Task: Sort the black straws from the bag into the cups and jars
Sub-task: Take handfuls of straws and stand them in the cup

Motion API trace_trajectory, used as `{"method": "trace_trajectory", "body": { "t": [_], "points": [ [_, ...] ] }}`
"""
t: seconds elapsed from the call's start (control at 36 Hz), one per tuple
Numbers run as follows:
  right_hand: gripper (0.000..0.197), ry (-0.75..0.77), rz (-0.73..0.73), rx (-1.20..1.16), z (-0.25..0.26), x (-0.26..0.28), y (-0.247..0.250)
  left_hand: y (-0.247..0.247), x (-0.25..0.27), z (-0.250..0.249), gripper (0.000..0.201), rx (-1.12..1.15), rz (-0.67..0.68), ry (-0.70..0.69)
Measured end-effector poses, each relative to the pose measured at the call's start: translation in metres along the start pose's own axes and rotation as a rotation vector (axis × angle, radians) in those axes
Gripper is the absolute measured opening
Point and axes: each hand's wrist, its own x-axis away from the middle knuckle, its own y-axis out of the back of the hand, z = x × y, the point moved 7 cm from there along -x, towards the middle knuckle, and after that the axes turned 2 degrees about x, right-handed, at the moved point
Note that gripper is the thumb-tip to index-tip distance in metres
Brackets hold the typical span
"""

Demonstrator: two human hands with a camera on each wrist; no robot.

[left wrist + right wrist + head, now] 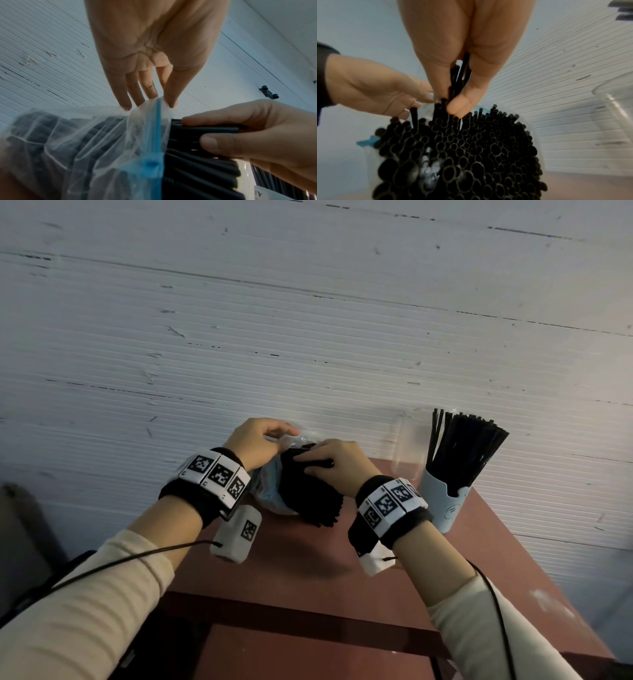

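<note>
The bag [270,491] lies on the table [308,559], still packed with black straws [308,494] of thin and fat kinds. The left hand [255,441] pinches the bag's top edge to hold it open. The right hand [334,463] pinches a few thin straws at the bag's mouth. To the right, 1 blue cup [443,501] is already full of straws. A clear cup [407,450] behind it looks empty. Most of the sorting is still left, I think.
</note>
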Motion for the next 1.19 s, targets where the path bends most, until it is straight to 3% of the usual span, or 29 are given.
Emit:
{"method": "trace_trajectory", "body": {
  "t": [0.28, 0.44, 0.53, 0.64, 0.69, 0.81, 0.92, 1.08, 1.19],
  "points": [
    [0.029, -0.152, 0.031, -0.296, -0.026, 0.025, 0.019, -0.009, 0.016, -0.009, 0.023, -0.115, 0.038, -0.055],
    [0.029, -0.185, 0.003, -0.358, -0.035, 0.047, 0.041, -0.022, 0.026, -0.041, 0.030, -0.275, -0.037, -0.295],
    [0.029, -0.175, 0.008, -0.352, -0.036, 0.056, 0.051, -0.041, 0.030, -0.060, 0.049, -0.308, 0.097, -0.356],
    [0.027, -0.157, 0.016, -0.312, -0.034, 0.067, 0.062, -0.075, 0.026, -0.069, 0.076, -0.373, 0.318, -0.267],
    [0.028, -0.143, 0.016, -0.299, -0.031, 0.074, 0.068, -0.087, 0.021, -0.070, 0.070, -0.481, 0.335, -0.266],
    [0.030, -0.140, 0.006, -0.246, -0.030, 0.090, 0.082, -0.104, 0.017, -0.077, 0.029, -0.667, 0.348, -0.280],
    [0.036, -0.146, -0.069, -0.272, -0.027, 0.108, 0.110, -0.113, 0.019, -0.098, 0.015, -0.527, 0.312, -0.329],
    [0.046, -0.083, -0.420, -0.105, -0.014, 0.120, 0.174, -0.117, 0.023, -0.135, 0.028, -0.144, 0.208, -0.277],
    [0.063, 0.009, -0.530, -0.051, 0.001, 0.117, 0.190, -0.139, 0.029, -0.156, 0.030, 0.140, 0.278, -0.239]
  ]
}}
